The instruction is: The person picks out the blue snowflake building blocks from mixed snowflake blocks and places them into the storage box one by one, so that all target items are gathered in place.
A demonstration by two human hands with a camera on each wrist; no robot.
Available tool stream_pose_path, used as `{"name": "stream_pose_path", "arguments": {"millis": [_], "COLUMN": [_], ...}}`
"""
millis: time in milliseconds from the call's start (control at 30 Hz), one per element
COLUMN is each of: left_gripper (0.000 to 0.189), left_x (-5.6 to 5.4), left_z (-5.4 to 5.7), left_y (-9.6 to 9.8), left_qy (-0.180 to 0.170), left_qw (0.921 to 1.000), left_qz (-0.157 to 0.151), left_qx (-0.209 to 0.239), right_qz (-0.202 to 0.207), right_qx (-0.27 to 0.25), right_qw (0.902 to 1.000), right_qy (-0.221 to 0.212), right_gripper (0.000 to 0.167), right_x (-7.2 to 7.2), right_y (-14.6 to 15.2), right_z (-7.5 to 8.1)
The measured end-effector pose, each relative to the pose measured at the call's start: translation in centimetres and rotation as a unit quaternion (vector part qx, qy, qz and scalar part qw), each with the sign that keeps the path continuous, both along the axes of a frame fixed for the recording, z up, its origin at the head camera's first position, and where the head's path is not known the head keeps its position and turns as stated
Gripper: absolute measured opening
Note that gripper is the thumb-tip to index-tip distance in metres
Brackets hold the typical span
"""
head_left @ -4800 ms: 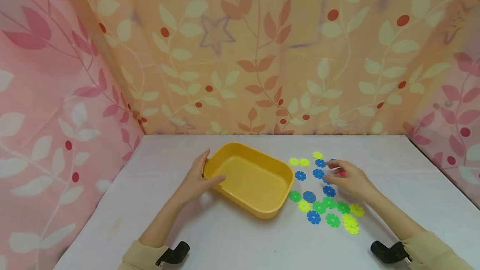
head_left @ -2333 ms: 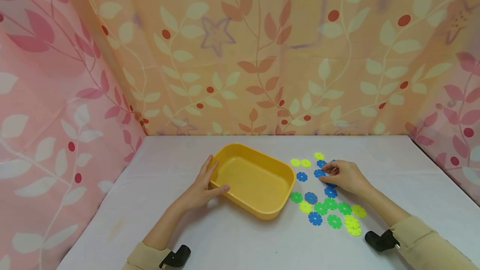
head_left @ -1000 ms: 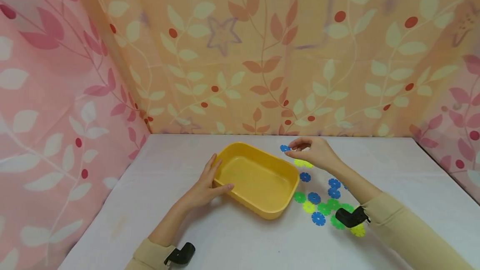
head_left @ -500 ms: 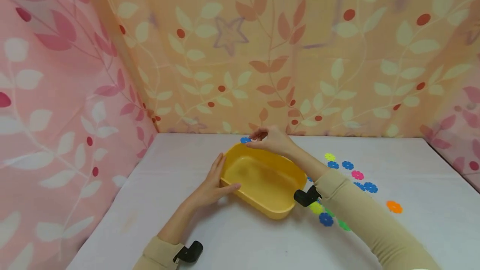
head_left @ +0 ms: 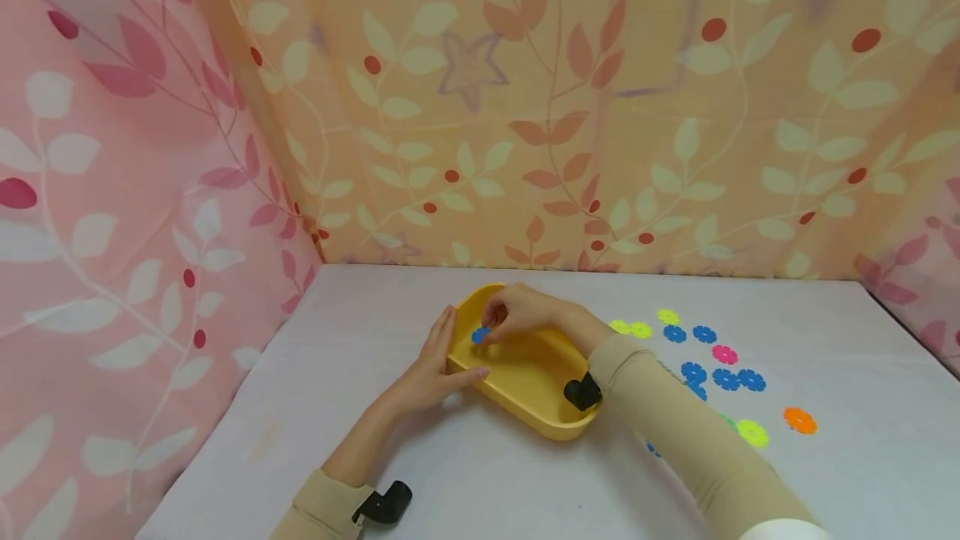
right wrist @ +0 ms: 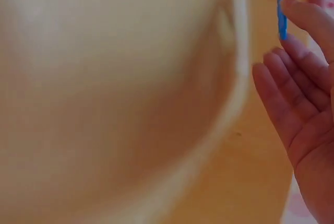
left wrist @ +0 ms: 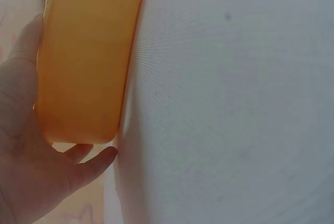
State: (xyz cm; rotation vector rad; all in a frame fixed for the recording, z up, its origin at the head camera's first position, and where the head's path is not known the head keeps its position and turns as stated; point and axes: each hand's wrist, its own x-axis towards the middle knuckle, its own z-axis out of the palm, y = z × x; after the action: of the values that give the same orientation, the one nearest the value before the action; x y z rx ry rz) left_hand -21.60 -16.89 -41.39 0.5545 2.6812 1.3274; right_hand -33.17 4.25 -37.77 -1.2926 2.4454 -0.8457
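A yellow plastic tray (head_left: 517,373) stands on the white-covered table. My left hand (head_left: 427,373) grips its left end, thumb over the near rim and fingers along the outside, as the left wrist view also shows against the tray's wall (left wrist: 88,67). My right hand (head_left: 525,311) reaches over the far rim into the tray's left part. Between thumb and forefinger it pinches a blue notched plastic disc (head_left: 480,336). Seen edge-on, that disc (right wrist: 282,18) stands upright in the right wrist view. My right forearm covers part of the tray and some discs behind it.
Right of the tray lie several loose notched discs: blue ones (head_left: 726,379), yellow ones (head_left: 752,432), a pink one (head_left: 724,354) and an orange one (head_left: 800,421). Patterned curtains (head_left: 562,107) hang along the table's back and left edges.
My right hand took hold of a blue disc among the loose ones, carried it left across the far side, and lowered it inside the tray. My left hand stayed on the tray's end.
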Motion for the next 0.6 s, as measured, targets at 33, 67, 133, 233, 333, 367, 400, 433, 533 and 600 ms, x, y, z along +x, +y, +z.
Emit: {"name": "stream_pose_path", "arguments": {"millis": [33,67,133,233,333,367,400,433,533,600], "left_gripper": [0.106,0.106,0.107,0.107,0.107,0.107,0.106,0.107,0.107,0.106], "left_x": [-0.1,-0.1,-0.1,-0.1,-0.1,-0.1,-0.1,-0.1,-0.1,-0.1], "left_z": [-0.1,-0.1,-0.2,-0.2,0.0,0.0,0.1,0.1,0.0,-0.1], "left_y": [0.0,-0.1,0.0,0.1,0.2,0.3,0.3,0.3,0.2,0.1], "left_qy": [0.001,-0.002,0.0,-0.001,-0.001,-0.001,-0.001,-0.001,0.0,0.0], "left_qw": [1.0,1.0,1.0,1.0,1.0,1.0,1.0,1.0,1.0,1.0], "left_qz": [-0.001,-0.001,-0.002,-0.002,0.0,0.0,0.0,0.001,0.006,0.009], "left_qx": [0.0,0.0,-0.002,-0.005,-0.007,-0.007,-0.007,-0.006,-0.005,-0.004], "right_qz": [0.004,0.007,0.012,0.013,0.016,0.015,0.016,0.016,0.021,0.028], "right_qx": [0.012,0.024,0.037,0.047,0.048,0.051,0.052,0.055,0.06,0.062], "right_qw": [0.9999,0.9997,0.9991,0.9986,0.9986,0.9985,0.9983,0.998,0.9968,0.9959], "right_qy": [-0.006,-0.009,-0.019,-0.019,-0.016,-0.016,-0.019,-0.025,-0.048,-0.06], "right_gripper": [0.024,0.023,0.019,0.014,0.011,0.012,0.014,0.015,0.024,0.03], "right_x": [0.0,0.0,0.1,0.3,0.4,0.4,0.4,0.4,0.4,0.5], "right_y": [-0.3,-0.5,-1.0,-1.4,-1.5,-1.5,-1.5,-1.4,-1.3,-1.3], "right_z": [-0.2,-0.4,-0.9,-1.6,-2.0,-2.0,-2.1,-2.0,-2.0,-2.1]}}
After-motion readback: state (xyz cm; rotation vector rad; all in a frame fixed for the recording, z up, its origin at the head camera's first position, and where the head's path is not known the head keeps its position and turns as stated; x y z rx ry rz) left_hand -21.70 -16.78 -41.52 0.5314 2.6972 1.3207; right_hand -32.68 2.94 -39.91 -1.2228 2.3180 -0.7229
